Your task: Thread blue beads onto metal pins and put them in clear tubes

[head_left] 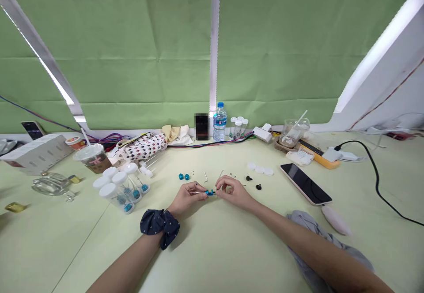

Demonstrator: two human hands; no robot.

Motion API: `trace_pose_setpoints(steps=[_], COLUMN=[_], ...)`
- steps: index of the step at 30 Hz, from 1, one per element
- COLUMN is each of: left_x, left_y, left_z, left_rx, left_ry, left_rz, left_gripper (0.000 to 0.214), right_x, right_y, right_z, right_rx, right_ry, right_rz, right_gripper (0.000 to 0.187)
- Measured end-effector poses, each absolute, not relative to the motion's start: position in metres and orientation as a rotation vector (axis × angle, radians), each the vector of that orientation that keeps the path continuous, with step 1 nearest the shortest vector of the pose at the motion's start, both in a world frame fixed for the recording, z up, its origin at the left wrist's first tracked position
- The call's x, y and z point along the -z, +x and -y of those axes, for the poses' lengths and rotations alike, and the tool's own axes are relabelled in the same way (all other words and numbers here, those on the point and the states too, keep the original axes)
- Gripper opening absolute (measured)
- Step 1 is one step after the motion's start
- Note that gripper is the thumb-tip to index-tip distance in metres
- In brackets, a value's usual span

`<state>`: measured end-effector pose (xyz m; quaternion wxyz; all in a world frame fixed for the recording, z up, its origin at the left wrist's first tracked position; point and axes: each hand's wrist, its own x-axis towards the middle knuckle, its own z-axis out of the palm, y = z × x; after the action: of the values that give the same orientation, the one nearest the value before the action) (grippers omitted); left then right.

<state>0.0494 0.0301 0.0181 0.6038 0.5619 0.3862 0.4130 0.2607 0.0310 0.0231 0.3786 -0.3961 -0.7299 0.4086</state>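
Note:
My left hand [189, 197], with a dark dotted scrunchie [160, 227] at its wrist, pinches a small blue metal part [209, 192]. A thin metal rod runs from this part back across the left fingers. At the part's right end, the fingertips of my right hand [234, 191] are closed together; what they grip is too small to make out. Just beyond the hands lie two blue round pieces [184, 177] and a small L-shaped hex key [206, 177]. Two black thumbscrew-like pieces [253, 182] lie to the right of my right hand.
Clear tubes with white caps [114, 185] lean together at the left, blue parts inside. White round discs [260, 169] and a phone [305, 183] lie right. A water bottle [220, 122] and drink cups [94, 157] stand behind. Grey cloth [306, 229] sits under my right forearm.

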Motion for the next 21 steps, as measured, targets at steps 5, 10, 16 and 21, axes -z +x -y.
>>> trace_pose_setpoints(steps=[5,10,16,21], left_x=[-0.0169,-0.0131,-0.013,-0.0146], left_y=[0.0487,0.0481,0.048,0.0482], left_z=[-0.0302,-0.032,-0.0324,-0.0317], left_rx=[-0.947,-0.947,-0.943,-0.946], left_ry=[1.307,1.32,1.328,1.312], left_rz=[-0.885,-0.883,-0.888,-0.899], left_gripper=[0.023,0.022,0.023,0.023], right_x=[-0.0252,-0.0211,-0.0195,-0.0208], right_y=[0.2615,0.2616,0.2616,0.2618], right_z=[-0.0301,-0.0319,-0.0329,-0.032], right_rx=[-1.03,-0.989,-0.983,-0.957], right_ry=[-1.002,-0.998,-1.003,-0.977], right_rz=[1.857,1.869,1.867,1.872], right_gripper=[0.019,0.014,0.015,0.019])
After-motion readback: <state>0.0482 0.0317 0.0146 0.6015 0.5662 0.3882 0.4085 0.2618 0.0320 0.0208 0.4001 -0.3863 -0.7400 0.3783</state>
